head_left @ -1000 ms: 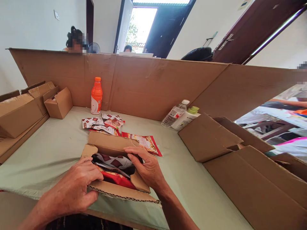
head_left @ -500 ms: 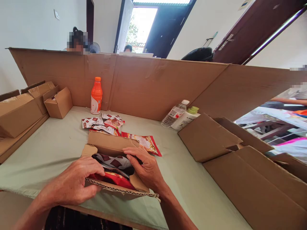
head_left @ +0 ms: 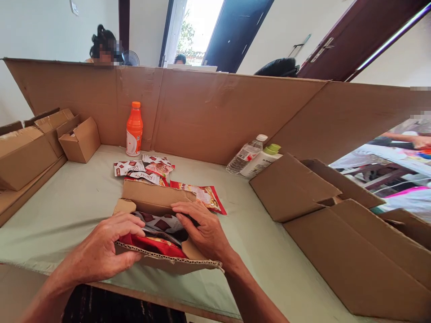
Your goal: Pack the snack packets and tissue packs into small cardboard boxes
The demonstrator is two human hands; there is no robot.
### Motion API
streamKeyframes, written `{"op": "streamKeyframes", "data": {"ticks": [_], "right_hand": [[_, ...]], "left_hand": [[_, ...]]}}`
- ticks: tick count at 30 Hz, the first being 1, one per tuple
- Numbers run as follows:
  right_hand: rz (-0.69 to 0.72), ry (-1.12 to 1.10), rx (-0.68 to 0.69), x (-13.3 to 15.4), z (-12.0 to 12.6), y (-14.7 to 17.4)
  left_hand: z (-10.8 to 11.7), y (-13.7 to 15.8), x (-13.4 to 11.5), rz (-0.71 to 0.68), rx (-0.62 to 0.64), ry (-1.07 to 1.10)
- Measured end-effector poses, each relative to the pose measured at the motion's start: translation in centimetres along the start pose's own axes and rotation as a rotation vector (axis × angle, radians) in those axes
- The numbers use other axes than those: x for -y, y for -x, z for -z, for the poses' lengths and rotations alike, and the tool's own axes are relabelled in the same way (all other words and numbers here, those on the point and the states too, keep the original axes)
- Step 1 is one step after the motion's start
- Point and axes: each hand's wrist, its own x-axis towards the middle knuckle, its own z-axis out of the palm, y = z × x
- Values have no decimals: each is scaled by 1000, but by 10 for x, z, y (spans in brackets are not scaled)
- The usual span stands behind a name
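A small open cardboard box (head_left: 158, 196) sits on the pale green cloth right in front of me, flaps up. Inside it stand a white packet with brown diamonds (head_left: 163, 223) and a red packet (head_left: 156, 245); anything beneath them is hidden. My left hand (head_left: 109, 246) grips the box's front left corner, thumb outside and fingertips inside by the red packet. Around the right wall curls my right hand (head_left: 204, 229), its fingertips at the back right corner. Just behind the box lie several small white-and-brown packets (head_left: 134, 169) and a red food packet (head_left: 205, 196).
An orange bottle (head_left: 134, 130) stands before a tall cardboard partition (head_left: 202, 116). A clear bottle (head_left: 247, 154) and a white green-capped bottle (head_left: 261, 163) lean near it. Cardboard boxes stand at left (head_left: 27, 154) and right (head_left: 357, 255). People are beyond the partition and at far right.
The view has shifted slightly. My left hand's fingers have slid a little along the box's front left corner; my right hand keeps its place. The packets stay put.
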Motion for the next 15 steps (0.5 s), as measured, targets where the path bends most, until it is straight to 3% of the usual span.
{"op": "streamKeyframes", "data": {"ticks": [4,8,11,15], "right_hand": [[0,-29,-137,-1,5,4],[-196,9,-323,-10,18,3],[-354,-66,-219,-20,21,-1],[-405,-226,-75,-25,13,-2]], "left_hand": [[0,12,-1,-41,0,-35],[-1,23,-3,-69,-96,-175],[-2,25,-3,-97,-165,-243],[-7,22,-3,-118,-225,-224]]}}
